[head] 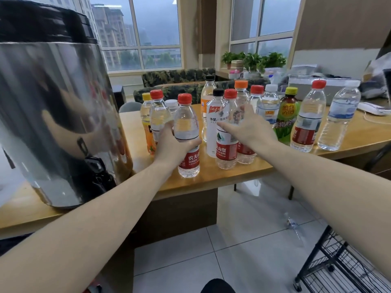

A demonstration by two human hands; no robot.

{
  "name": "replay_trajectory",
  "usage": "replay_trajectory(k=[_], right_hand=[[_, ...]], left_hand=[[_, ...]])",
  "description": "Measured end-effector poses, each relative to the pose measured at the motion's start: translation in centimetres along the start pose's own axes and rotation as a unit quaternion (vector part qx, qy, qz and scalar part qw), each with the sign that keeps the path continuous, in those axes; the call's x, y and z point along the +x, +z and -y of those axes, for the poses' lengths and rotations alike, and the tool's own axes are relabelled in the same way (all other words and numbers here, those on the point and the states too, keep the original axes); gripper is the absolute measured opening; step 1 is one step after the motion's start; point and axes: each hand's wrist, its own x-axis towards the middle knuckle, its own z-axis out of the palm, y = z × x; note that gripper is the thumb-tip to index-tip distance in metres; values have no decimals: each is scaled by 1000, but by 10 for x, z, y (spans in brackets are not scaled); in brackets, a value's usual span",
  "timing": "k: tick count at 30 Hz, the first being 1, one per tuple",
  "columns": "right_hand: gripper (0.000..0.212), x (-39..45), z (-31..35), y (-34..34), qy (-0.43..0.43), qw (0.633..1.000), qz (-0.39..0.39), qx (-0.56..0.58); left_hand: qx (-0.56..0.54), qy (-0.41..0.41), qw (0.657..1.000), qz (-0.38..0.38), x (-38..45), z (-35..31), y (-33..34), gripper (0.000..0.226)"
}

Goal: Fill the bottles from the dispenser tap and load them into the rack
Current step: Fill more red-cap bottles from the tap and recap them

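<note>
My left hand (pixel 171 144) grips a clear red-capped bottle (pixel 187 132) with a red label, standing near the front edge of the wooden table (pixel 222 176). My right hand (pixel 247 127) reaches among the bottles, its fingers around another red-capped bottle (pixel 229 115) behind the white-labelled black-capped one (pixel 214 123). A large steel dispenser (pixel 53 115) stands at the left, its black tap (pixel 95 166) low on the front. The black wire rack (pixel 338 261) sits on the floor at the lower right.
Several more capped bottles stand in a row across the table, including a green one (pixel 287 119) and clear ones at the right (pixel 338 121). An empty bottle (pixel 294 227) lies on the tiled floor. Plants and boxes sit behind.
</note>
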Motion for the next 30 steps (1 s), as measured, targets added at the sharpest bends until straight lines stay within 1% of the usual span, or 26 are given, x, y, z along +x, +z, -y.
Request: replay_trajectory(k=[4,7,9,11,13,15,18,20,22,25,28,30], right_hand=[[90,1,5,1,-6,1000,1,-3],[80,-1,7,-2,-9,1000,-2,17],[74,-7,8,-3,-17,999,-5,30],[73,-14,8,-7,-27,999,-9,42],[74,-23,8,-12,-33,998,-19,56],[71,-34,8,-18,-32,996,-31,72],[75,-52,6,-28,-33,996,-40,66],[74,-66,7,-33,-35,997,-32,60],[72,-82,6,-34,-31,997,-13,66],[74,-107,5,-28,-23,996,29,80],[77,-134,8,-16,-29,991,69,108],[79,-149,14,-6,-37,986,94,133]], left_hand=[[21,-8,1000,-5,-2,5,1,97],[50,3,998,-41,-9,6,-2,106],[64,38,995,-64,-21,7,-4,97],[57,68,994,-67,-35,10,-4,77],[37,79,993,-75,-50,11,-3,63],[18,81,994,-76,-61,11,-3,56],[18,79,997,-15,-78,9,1,47],[9,78,997,7,-90,11,3,48],[2,69,997,35,-104,13,4,57],[-17,52,994,97,-125,20,4,72],[-17,65,989,131,-147,26,-2,84],[-25,63,987,145,-159,30,-7,86]])
